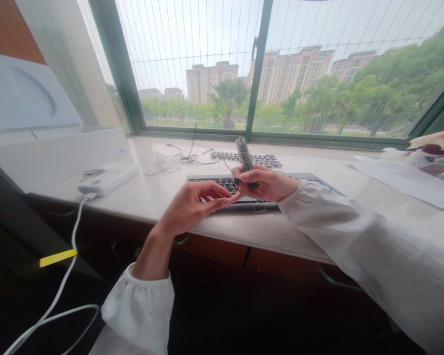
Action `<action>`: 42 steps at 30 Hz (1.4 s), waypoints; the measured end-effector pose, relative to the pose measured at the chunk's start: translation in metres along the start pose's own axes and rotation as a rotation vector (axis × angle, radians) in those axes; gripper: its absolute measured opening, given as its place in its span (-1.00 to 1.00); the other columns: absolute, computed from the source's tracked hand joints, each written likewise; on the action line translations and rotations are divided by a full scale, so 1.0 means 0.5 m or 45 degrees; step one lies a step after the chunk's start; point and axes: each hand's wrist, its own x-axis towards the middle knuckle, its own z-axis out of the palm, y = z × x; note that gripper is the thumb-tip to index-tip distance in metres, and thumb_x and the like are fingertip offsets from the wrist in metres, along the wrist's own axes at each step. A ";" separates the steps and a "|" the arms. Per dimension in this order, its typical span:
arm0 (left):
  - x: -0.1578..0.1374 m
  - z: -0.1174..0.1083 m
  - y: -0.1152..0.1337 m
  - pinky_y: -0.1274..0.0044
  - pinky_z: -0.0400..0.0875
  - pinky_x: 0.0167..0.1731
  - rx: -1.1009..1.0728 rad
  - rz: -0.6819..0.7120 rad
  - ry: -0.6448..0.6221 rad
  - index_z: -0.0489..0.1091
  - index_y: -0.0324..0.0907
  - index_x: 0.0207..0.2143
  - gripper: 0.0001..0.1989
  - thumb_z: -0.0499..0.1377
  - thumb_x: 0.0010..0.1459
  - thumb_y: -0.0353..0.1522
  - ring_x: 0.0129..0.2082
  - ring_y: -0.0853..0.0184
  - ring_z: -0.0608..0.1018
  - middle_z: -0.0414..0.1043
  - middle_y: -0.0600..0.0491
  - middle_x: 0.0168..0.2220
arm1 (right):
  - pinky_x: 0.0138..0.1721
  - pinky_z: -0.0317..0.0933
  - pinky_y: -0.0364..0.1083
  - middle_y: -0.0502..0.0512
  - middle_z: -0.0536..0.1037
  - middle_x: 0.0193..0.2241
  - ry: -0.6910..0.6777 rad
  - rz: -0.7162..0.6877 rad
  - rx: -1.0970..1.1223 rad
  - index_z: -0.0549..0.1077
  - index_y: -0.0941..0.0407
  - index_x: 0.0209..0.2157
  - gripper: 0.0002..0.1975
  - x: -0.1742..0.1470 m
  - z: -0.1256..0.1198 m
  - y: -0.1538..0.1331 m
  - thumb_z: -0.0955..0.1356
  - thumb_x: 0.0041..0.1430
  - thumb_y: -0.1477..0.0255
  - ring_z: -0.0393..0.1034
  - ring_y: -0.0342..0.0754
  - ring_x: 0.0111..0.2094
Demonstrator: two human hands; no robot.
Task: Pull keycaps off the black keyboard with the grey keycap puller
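Note:
A dark keyboard (pixel 222 183) lies near the desk's front edge, partly hidden beneath my hands. My right hand (pixel 261 181) is closed around a dark keycap puller (pixel 244 154), held upright, with thin wire loops hanging below the fist over the keyboard's front edge. To its left, my left hand (pixel 192 203) brings thumb and index finger together at the right fingertips. Something thin seems to be in that pinch, too small to make out. Loose keycaps (pixel 266 160) are laid out in rows behind the keyboard.
At the left, a white power bank (pixel 107 178) with a white cable (pixel 76 231) sits before a large white box (pixel 59 148). A thin black cable (pixel 188 157) and a crumpled clear plastic bag (pixel 163 163) lie behind. Papers (pixel 410 180) are at the right, and a window rises beyond.

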 end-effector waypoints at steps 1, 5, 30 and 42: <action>0.000 0.000 0.000 0.63 0.40 -0.43 0.002 0.001 0.000 0.53 -0.21 -0.23 -0.71 0.27 0.11 -0.19 -0.35 0.36 0.59 0.59 0.01 -0.32 | -0.10 0.43 -0.01 -0.14 0.40 -0.61 -0.003 -0.005 0.010 0.32 0.16 -0.45 -0.83 0.000 0.000 0.000 0.39 0.10 0.42 0.17 -0.32 -0.69; 0.000 0.000 0.000 0.63 0.40 -0.43 -0.001 0.005 -0.002 0.53 -0.21 -0.23 -0.72 0.27 0.11 -0.19 -0.35 0.36 0.59 0.59 0.01 -0.32 | -0.11 0.43 -0.01 -0.14 0.40 -0.60 0.002 -0.005 0.020 0.32 0.16 -0.45 -0.84 0.000 0.001 0.000 0.39 0.10 0.44 0.11 -0.34 -0.71; -0.001 -0.001 0.003 0.65 0.40 -0.42 0.007 -0.002 0.002 0.54 -0.21 -0.23 -0.74 0.26 0.12 -0.21 -0.37 0.40 0.56 0.59 0.02 -0.32 | -0.55 0.27 -0.25 -0.15 0.27 -0.71 -0.008 -0.005 -0.136 0.29 0.15 -0.45 -0.81 0.001 -0.002 0.006 0.37 0.12 0.37 0.25 -0.25 -0.67; -0.002 0.001 0.002 0.61 0.35 -0.51 0.044 -0.046 0.031 0.53 -0.22 -0.25 -0.68 0.25 0.10 -0.15 -0.44 0.37 0.54 0.59 -0.01 -0.38 | -0.41 0.37 -0.14 -0.12 0.34 -0.61 0.044 -0.039 0.048 0.27 0.14 -0.44 -0.82 0.001 0.004 -0.002 0.39 0.05 0.41 0.18 -0.27 -0.67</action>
